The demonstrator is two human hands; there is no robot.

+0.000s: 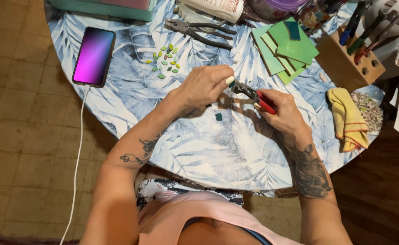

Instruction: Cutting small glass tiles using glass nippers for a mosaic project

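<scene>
My left hand (205, 86) pinches a small dark green tile piece (231, 84) at its fingertips over the round table (117, 100). My right hand (281, 109) grips red-handled nippers (254, 95), whose metal jaws meet the piece. A small dark green square chip (218, 116) lies on the leaf-patterned cloth just below my hands. Several tiny green leaf-shaped cut pieces (165, 61) are laid out beyond my left hand.
A phone (93, 56) with a lit purple screen and white cable lies at the left. Black pliers (199, 31), a stack of green tiles (285, 50), a wooden tool block (349, 63), a yellow cloth (347, 118) and a heap of shards (369, 111) sit around.
</scene>
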